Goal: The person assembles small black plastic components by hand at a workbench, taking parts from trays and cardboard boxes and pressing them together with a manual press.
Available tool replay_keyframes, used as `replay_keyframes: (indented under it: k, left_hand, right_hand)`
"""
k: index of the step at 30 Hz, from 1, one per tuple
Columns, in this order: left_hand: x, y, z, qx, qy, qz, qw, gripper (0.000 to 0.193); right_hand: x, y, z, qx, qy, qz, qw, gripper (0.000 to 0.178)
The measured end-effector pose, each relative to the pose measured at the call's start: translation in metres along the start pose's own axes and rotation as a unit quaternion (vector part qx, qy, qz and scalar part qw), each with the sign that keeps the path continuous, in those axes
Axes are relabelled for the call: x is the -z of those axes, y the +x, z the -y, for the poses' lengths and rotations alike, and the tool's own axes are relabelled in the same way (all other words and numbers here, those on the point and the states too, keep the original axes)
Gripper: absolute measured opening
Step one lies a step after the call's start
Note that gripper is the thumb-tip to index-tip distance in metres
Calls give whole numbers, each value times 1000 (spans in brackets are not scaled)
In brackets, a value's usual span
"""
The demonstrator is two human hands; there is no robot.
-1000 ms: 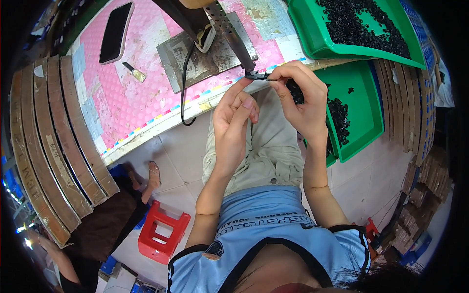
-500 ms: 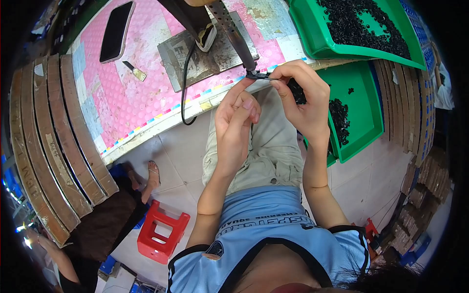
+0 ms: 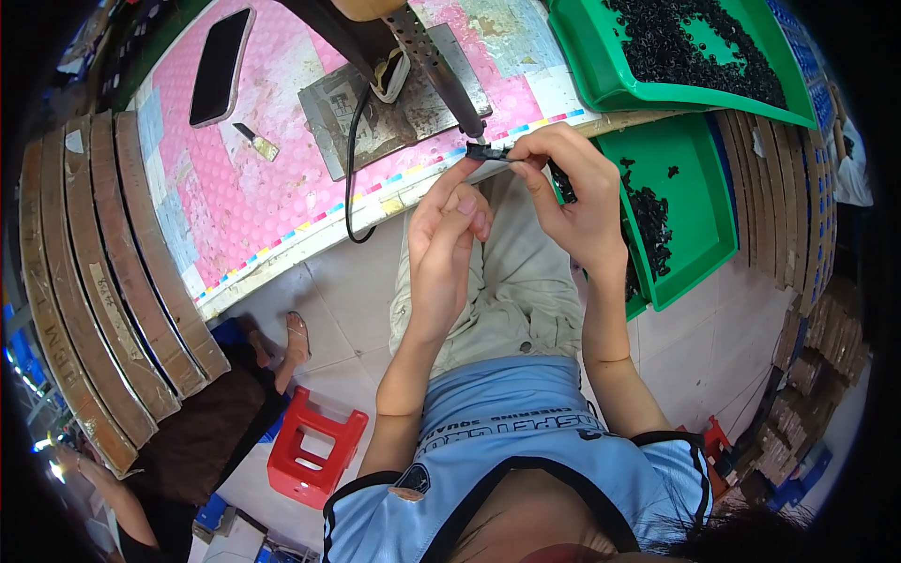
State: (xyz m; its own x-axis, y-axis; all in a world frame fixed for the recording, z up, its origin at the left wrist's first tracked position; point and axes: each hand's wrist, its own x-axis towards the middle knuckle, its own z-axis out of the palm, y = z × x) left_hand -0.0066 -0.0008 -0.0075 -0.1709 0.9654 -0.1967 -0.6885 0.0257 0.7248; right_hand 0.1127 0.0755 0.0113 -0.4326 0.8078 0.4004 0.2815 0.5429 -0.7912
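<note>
A small black plastic part (image 3: 486, 151) sits right under the tip of a soldering iron (image 3: 439, 70) with a perforated metal shaft, mounted above the table's front edge. Thumb and index finger of my right hand (image 3: 577, 188) pinch the part's right end. From below, the outstretched index fingertip of my left hand (image 3: 449, 239) presses against its left end, while the other fingers and thumb are folded in. Whether the iron's tip touches the part I cannot tell.
A metal plate (image 3: 328, 131) lies under the iron's stand, with a black cable (image 3: 350, 178) hanging off the edge. On the pink table are a phone (image 3: 221, 68) and a small blade (image 3: 255, 141). Green trays (image 3: 591, 80) of black parts stand right; a red stool (image 3: 314, 446) stands lower left.
My right hand and the black part have shifted slightly left and toward me. My left hand keeps its fingertip against the part. The whole view has moved a little.
</note>
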Motion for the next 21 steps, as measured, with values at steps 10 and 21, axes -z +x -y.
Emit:
replay_keyframes:
  k: [10,21]
  left_hand:
    - [2,-23,12,55,3,2,998,34]
    - [4,-35,57,205,-59,-23,977,29]
  right_hand:
    - [3,-34,4,-72,38,2,997,14]
    - [8,-98,-50,-192,170,-53,965,8]
